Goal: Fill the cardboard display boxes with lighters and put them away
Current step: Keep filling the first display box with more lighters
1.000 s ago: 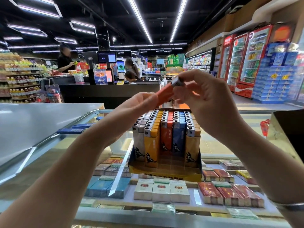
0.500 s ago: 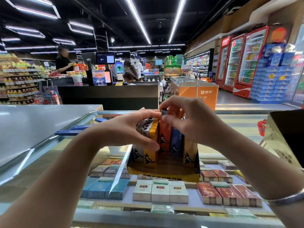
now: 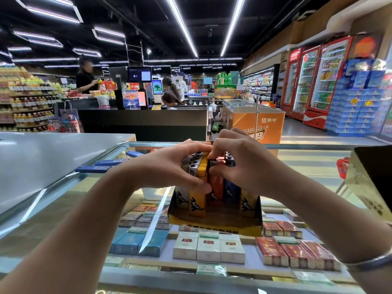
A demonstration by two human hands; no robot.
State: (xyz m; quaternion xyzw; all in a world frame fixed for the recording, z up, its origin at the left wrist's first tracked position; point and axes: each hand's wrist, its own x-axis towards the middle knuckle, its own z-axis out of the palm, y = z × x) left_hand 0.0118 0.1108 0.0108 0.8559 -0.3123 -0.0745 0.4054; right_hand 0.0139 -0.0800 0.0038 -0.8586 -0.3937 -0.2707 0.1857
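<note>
A yellow and black cardboard display box stands on the glass counter top, packed with upright lighters in white, yellow, orange and blue. My left hand curls over the left rows, its thumb pressing the front of the yellow lighter. My right hand covers the right rows, and its fingers pinch the top of an orange lighter set in the front row. The back rows are hidden under both hands.
Under the glass lie rows of cigarette packs. Blue lighters rest at the counter's left edge, beside a grey counter top. A dark open box stands at the right. Checkout desks, people and drink fridges fill the background.
One second ago both hands held the orange lighter up above the box. They have since come down, and the lighter now sits in the front row with both hands on the lighters.
</note>
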